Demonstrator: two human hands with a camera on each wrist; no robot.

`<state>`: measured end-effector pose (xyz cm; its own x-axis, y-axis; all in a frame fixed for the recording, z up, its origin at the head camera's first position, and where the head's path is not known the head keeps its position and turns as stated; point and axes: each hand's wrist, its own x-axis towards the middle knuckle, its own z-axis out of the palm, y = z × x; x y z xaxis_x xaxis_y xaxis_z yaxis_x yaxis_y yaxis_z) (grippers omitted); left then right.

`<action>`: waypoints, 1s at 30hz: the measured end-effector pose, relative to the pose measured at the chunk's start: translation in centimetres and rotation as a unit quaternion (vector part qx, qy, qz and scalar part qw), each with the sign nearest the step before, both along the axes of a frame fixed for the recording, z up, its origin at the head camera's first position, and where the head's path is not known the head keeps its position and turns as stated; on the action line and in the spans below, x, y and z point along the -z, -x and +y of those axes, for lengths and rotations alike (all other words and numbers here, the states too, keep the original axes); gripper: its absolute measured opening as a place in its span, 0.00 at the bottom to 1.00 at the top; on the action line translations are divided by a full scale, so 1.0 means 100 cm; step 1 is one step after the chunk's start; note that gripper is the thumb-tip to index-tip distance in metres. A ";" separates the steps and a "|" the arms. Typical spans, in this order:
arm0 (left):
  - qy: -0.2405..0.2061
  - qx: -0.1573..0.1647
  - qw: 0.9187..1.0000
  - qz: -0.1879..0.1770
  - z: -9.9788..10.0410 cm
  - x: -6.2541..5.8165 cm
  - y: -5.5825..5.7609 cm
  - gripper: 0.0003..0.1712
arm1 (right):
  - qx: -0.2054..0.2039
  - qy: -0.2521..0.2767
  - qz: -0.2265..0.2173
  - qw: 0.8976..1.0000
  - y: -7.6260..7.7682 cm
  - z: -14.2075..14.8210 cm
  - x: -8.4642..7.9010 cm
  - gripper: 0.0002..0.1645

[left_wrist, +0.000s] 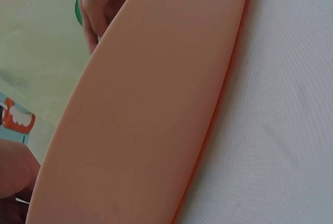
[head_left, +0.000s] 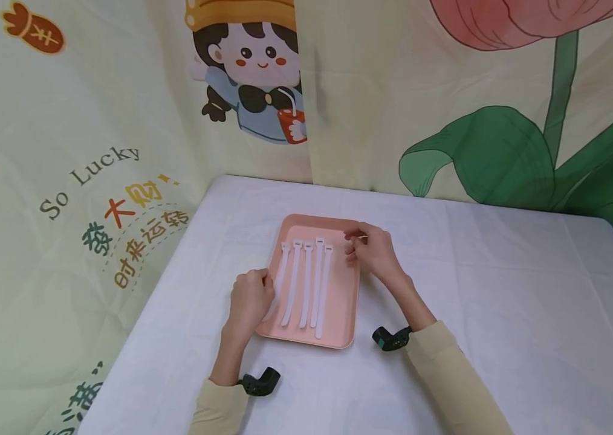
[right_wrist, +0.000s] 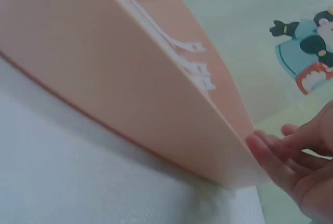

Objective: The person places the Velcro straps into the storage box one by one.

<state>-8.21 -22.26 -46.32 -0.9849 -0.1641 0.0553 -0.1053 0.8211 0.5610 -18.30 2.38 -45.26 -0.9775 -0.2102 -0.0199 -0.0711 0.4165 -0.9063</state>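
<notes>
A row of several white cable ties (head_left: 306,284) lies lengthwise in a pink tray (head_left: 341,302), their square heads toward the far end. At the tray's left rim, my left hand (head_left: 251,296) has its fingers curled and pinches the leftmost cable tie (head_left: 283,266) along its strap. In the left wrist view, the tray's side wall (left_wrist: 140,104) hides most of that grip, with a thumb (left_wrist: 15,169) showing at the lower left. Over the far right rim, my right hand (head_left: 374,251) has loosely bent fingers with nothing between them; its fingertips (right_wrist: 255,143) are right at the rim.
The tray stands on a table with a white cloth (head_left: 491,302). A printed curtain (head_left: 361,109) hangs behind the table and along its left side. Each wrist wears a black camera, such as the right camera (head_left: 392,339).
</notes>
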 end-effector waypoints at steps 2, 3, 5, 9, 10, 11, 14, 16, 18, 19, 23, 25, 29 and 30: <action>-0.001 -0.001 1.000 -0.001 0.000 0.000 0.000 0.16 | 0.010 0.015 0.008 1.000 0.001 0.008 0.000 0.15; -0.002 -0.001 1.000 -0.002 -0.001 0.000 0.000 0.17 | 0.017 0.022 0.010 1.000 0.001 0.012 0.001 0.14; -0.001 -0.001 1.000 -0.003 -0.001 0.000 0.000 0.16 | 0.031 0.038 0.014 0.999 0.001 0.020 0.002 0.15; 0.002 -0.002 1.000 -0.001 -0.001 0.001 0.000 0.17 | 0.055 0.059 0.008 0.997 0.004 0.031 0.004 0.15; 0.002 -0.003 1.000 0.000 -0.001 0.001 0.000 0.17 | 0.062 0.059 0.004 0.996 0.005 0.034 0.005 0.15; 0.002 -0.002 1.000 0.000 -0.001 0.001 0.000 0.18 | 0.069 0.060 0.001 0.996 0.006 0.037 0.006 0.15; -0.001 0.000 1.000 0.002 -0.001 0.001 0.000 0.19 | 0.094 0.068 -0.012 0.993 0.010 0.043 0.009 0.15; -0.004 0.002 1.000 0.002 -0.001 0.001 0.000 0.20 | 0.111 0.073 -0.023 0.991 0.012 0.047 0.011 0.15; -0.005 0.003 1.000 0.002 -0.001 0.001 0.000 0.20 | 0.125 0.078 -0.033 0.989 0.014 0.050 0.014 0.16; -0.005 0.003 1.000 0.002 -0.001 0.001 0.001 0.20 | 0.128 0.075 -0.038 0.988 0.015 0.051 0.015 0.16; -0.007 0.001 1.000 0.000 0.000 0.001 0.001 0.20 | 0.133 0.069 -0.055 0.987 0.016 0.055 0.019 0.17; -0.008 -0.001 1.000 0.000 0.000 0.001 0.001 0.20 | 0.131 0.067 -0.063 0.987 0.017 0.057 0.020 0.18; -0.006 -0.003 1.000 0.000 0.000 0.000 0.001 0.20 | 0.129 0.066 -0.075 0.987 0.017 0.060 0.023 0.18; -0.006 -0.004 1.000 -0.001 0.000 0.000 0.001 0.20 | 0.128 0.063 -0.077 0.987 0.017 0.060 0.023 0.18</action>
<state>-8.28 -22.24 -46.34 -0.9837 -0.1724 0.0511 -0.1128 0.8133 0.5708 -19.96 8.42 -47.59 -0.9863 0.0333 -0.1614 0.1642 0.2855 -0.9442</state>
